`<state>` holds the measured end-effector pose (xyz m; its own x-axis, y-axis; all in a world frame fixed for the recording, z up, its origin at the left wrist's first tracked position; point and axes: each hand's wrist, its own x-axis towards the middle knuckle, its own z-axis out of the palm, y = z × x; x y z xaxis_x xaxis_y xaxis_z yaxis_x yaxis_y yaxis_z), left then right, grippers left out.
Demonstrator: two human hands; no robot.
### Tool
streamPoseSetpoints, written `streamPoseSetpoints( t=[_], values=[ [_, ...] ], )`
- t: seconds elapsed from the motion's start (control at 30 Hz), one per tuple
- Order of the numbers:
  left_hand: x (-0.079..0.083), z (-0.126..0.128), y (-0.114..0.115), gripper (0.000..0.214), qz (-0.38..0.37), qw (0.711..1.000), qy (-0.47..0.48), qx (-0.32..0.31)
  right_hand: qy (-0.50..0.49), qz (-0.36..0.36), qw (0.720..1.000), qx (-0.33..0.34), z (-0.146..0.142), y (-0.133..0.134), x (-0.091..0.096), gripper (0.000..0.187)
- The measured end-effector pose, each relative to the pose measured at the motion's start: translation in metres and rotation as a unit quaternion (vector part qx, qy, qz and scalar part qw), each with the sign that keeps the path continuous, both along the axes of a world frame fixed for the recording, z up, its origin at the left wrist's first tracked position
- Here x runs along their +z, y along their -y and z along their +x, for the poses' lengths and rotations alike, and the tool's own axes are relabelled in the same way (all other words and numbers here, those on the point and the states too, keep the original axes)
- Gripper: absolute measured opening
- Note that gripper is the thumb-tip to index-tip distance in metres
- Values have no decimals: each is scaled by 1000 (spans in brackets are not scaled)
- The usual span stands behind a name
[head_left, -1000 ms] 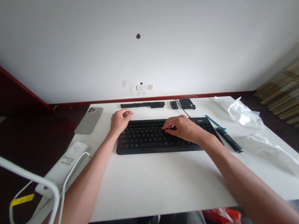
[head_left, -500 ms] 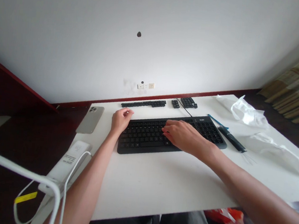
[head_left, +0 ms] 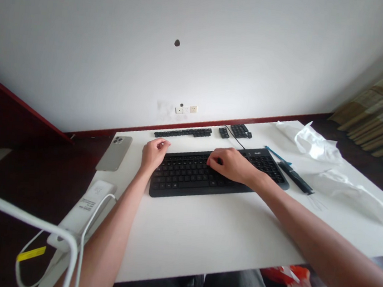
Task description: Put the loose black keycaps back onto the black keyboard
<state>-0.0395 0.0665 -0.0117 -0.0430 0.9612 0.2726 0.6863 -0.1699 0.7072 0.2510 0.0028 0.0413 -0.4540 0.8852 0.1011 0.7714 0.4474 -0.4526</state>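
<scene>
A black keyboard (head_left: 191, 175) lies on the white table (head_left: 209, 232). My left hand (head_left: 153, 154) rests at the keyboard's far left corner with its fingers curled in and the thumb against them; what they hold, if anything, is hidden. My right hand (head_left: 232, 164) lies over the middle of the keyboard. Its fingers are bent down and bunched on the upper key rows, and the fingertips are hidden from me. A row of loose black keycaps (head_left: 183, 133) and two smaller keycap clusters (head_left: 235, 131) lie behind the keyboard near the wall.
A phone (head_left: 114, 153) lies face down at the table's left edge. A white device with a cable (head_left: 83, 210) sits at the near left. Right of the keyboard are a black and blue tool (head_left: 294, 176) and crumpled white plastic wrapping (head_left: 317, 147). An orange bag (head_left: 288, 279) lies under the table.
My right hand slid toward me over the lower keys, then returned to the upper rows at the keyboard's middle. My left hand has stayed at the left corner.
</scene>
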Motion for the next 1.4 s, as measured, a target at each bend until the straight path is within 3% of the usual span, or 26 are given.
streamPoseSetpoints(
  t=[0.3,0.53,0.9,1.17,1.4],
  values=[
    [-2,0,0,32,-5,1000,-5,4,-87,64,994,4,-2,-6,-19,24],
    [0,0,0,32,0,1000,-6,0,-90,133,981,111,-42,14,-35,32],
    [-3,-2,0,34,5,1000,-2,-13,-101,133,975,144,-47,16,-36,27],
    [-4,-4,0,34,-2,1000,-14,-23,-104,136,978,117,-38,11,-31,23],
    [-6,-5,1,32,4,1000,4,-29,-100,175,979,-4,5,-19,-27,26]
  ],
)
